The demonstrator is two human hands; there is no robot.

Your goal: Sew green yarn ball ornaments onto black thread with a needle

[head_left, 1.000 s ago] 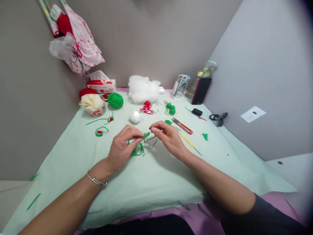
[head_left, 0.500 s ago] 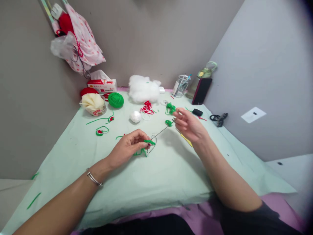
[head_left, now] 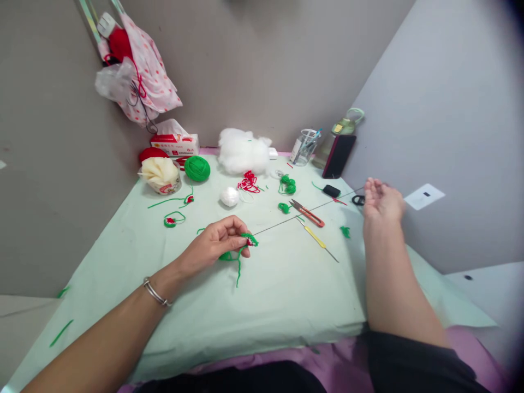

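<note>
My left hand (head_left: 227,237) is closed in a pinch around a small crocheted piece (head_left: 250,239), green along its edge with red and white inside. A green yarn tail hangs below it. From the piece a dark thread (head_left: 278,223) runs taut up and to the right, passing over the thread snips (head_left: 308,213). It ends at my right hand (head_left: 382,199), raised near the right wall with its fingers closed on the thread; whether a needle is there too I cannot make out. A crochet hook with a yellow handle (head_left: 315,236) lies between my hands.
White stuffing (head_left: 244,152), a green yarn ball (head_left: 197,169), a white yarn ball (head_left: 229,196) and red yarn scraps (head_left: 249,183) lie toward the back. A phone (head_left: 339,156) leans on a bottle beside a clear cup (head_left: 304,148). Small crocheted pieces (head_left: 170,221) lie at left.
My right hand has swung far to the right, drawing the loose thread loop out straight. The snips and crochet hook have come into fuller view. My left hand stays with the crocheted piece.
</note>
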